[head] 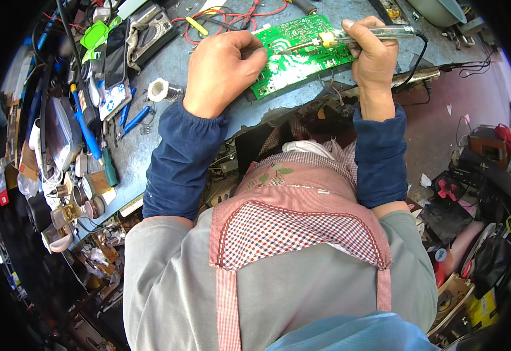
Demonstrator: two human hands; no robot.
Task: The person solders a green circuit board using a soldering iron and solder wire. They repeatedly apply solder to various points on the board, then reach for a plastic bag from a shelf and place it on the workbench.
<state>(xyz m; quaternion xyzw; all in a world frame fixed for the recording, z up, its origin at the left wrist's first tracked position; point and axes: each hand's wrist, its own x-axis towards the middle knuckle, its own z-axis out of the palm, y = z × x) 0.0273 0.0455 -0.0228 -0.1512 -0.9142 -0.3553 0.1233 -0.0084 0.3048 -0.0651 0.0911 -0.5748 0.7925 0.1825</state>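
Observation:
A green printed circuit board (301,57) lies on the bench top, its solder side up and glaring in strong light. My right hand (371,52) grips the clear handle of a soldering iron (334,38), whose tip points left and meets, or nearly meets, the board. Over the board's left edge, my left hand (227,70) has its thumb and forefinger curled together; what they pinch is hidden. Just left of that hand stands a spool of solder wire (164,90).
Red and black test leads (224,19) lie behind the board. A multimeter (152,35), a phone (116,52), blue-handled cutters (137,119) and a green-handled screwdriver (109,166) crowd the left. A grey bowl (439,11) stands back right. The iron's black cord (420,61) drops over the bench edge.

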